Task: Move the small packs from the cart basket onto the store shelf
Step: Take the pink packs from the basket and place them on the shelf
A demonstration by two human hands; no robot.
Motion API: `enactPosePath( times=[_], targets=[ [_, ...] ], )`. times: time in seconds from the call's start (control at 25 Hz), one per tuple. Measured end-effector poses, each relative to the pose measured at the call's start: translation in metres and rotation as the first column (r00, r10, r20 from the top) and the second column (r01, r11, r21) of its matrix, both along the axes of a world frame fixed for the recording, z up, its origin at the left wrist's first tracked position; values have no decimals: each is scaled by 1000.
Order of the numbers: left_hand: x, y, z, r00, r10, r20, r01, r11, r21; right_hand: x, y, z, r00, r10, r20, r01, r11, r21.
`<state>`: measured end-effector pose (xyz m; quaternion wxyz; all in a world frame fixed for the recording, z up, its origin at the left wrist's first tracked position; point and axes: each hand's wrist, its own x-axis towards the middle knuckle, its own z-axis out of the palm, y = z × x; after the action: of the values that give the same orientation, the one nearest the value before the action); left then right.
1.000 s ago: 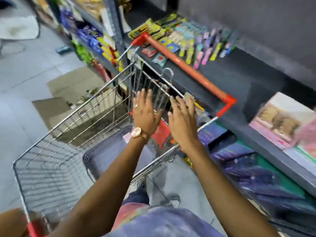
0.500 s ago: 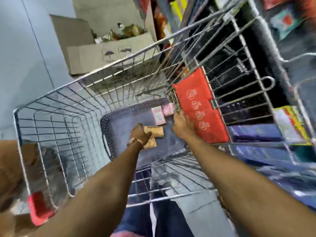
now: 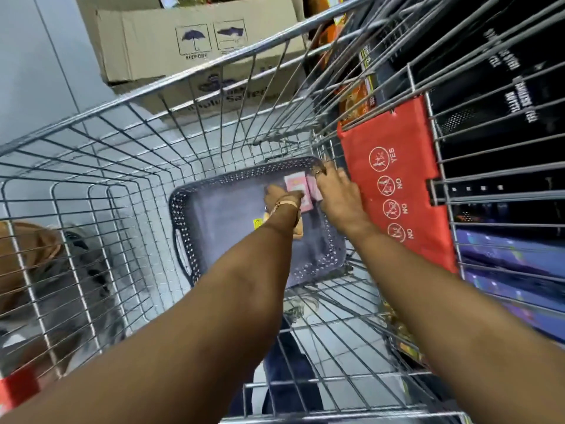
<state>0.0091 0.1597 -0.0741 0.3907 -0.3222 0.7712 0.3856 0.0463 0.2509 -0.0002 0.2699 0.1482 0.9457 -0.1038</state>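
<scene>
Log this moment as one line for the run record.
stage: reaching | left hand, right hand: on pink packs | tray in cart

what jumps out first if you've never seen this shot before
Two bare arms reach down into a wire shopping cart, the left hand and right hand meeting over pink small packs at the far end of a grey perforated tray. The bright red child-seat flap with YES/NO pictograms stands out just right of the hands. A cardboard box marked KEEP DRY sits beyond the cart.
</scene>
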Motion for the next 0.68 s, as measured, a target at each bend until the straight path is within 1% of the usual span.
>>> enactPosePath(
  times=[0.08,0.16,0.2,0.28,0.36,0.44,0.56,0.64,0.68],
  targets=[
    [1,-3,-1,999,31,23,-31,999,19,10,-2,0,996,-94,8,94,991,-96],
    [1,-3,-5,999,39,28,-40,999,27,17,-5,2,974,-224,22,222,943,-248],
    [2,-1,-7,1000,12,23,-12,1000,21,18,-6,6,949,-314,27,306,900,-311],
    [5,5,-10,997,-71,21,70,997,11,17,-9,9,900,-435,19,412,838,-358],
    [9,12,-10,995,-100,-2,100,995,22,18,-15,3,903,-430,-18,408,870,-277],
    [9,16,-10,993,-113,-17,112,994,-16,22,-17,2,903,-422,-79,400,894,-199],
    [9,30,-15,1000,-24,-18,23,1000,-18,29,-16,9,896,-426,-125,417,904,-92],
    [13,36,-27,999,-24,-21,23,1000,-21,32,-16,17,890,-436,-137,432,900,-57],
    [15,37,-29,999,-44,-22,45,999,22,32,-16,21,882,-450,-141,447,893,-54]
  ],
)
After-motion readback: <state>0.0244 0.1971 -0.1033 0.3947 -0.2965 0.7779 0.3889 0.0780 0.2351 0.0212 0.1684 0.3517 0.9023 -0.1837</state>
